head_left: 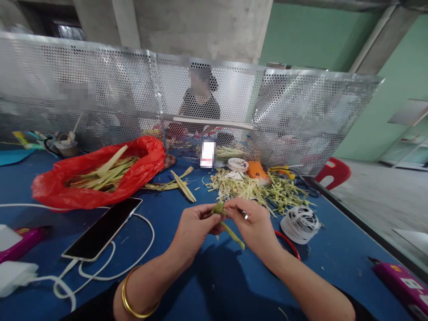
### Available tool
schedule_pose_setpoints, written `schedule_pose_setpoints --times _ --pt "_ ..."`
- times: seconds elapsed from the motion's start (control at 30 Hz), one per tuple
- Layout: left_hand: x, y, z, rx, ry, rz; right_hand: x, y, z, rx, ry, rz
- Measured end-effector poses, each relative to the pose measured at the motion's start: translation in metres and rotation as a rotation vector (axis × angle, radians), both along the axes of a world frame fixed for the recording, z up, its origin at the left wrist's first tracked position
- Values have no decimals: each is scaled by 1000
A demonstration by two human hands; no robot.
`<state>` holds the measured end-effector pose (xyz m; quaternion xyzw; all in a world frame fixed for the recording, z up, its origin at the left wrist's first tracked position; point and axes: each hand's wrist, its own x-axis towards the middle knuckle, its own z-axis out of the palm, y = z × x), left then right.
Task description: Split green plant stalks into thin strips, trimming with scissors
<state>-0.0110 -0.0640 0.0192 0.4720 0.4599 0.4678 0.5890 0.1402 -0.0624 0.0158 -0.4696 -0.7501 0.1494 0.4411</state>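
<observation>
My left hand (197,225) pinches a green leaf strip (233,234) between thumb and fingers. The strip is bunched into a small knob at its upper end, and a narrow tail slants down to the right. Close against it, my right hand (252,220) has its fingertips pressed together at the bunched end. Both hands are above the blue table, in front of a pile of cut pale leaf scraps (230,185). To the right of my right hand stands a roll of white strapping (300,225). Part of a red ring-shaped thing (288,244) shows behind my right forearm.
A red plastic bag (50,185) holding dried leaf strips lies at the left. Nearby are a phone (103,229) on a white cable, and a white charger (16,277). An orange packet (257,170) sits behind the scraps. A perforated metal screen (207,107) divides me from another person.
</observation>
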Motion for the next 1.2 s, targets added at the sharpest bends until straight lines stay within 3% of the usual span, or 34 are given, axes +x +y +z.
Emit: schedule_pose_setpoints --times 0.27,0.4,0.6,0.77,0.97,1.07,1.2 --pt "1 -2 0 20 23 -42 -10 -4 -7 9 21 -133" --pt "1 -2 1 29 34 -7 -8 -4 -5 11 -9 -125" --pt "0 -1 3 41 43 29 -2 -4 3 73 -69 -7" --pt "2 -1 -2 24 36 -25 -8 -5 -5 34 86 -130" --pt "1 0 -4 -37 -27 -70 -9 -2 -9 107 78 -42" --pt "2 0 -4 28 12 -37 -7 -2 -5 129 53 -61" --pt "2 0 -6 100 65 -23 -6 -5 3 105 -112 12"
